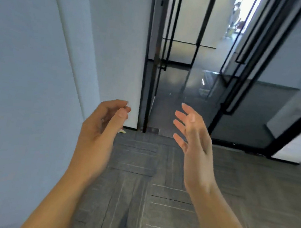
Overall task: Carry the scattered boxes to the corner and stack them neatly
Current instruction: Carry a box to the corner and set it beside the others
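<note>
No box shows anywhere in the head view. Both of my hands are raised in front of me over the carpet, palms facing each other with a gap between them. My left hand (103, 125) holds nothing, its fingers loosely curled inward but apart. My right hand (194, 135) is empty too, with its fingers spread and pointing up and forward.
A pale wall (30, 62) runs close along my left side. Ahead, a black-framed glass door (180, 61) stands open onto a glossy corridor floor. Black-framed glass partitions (257, 88) stand to the right. Grey carpet tiles (136, 196) cover the floor under me.
</note>
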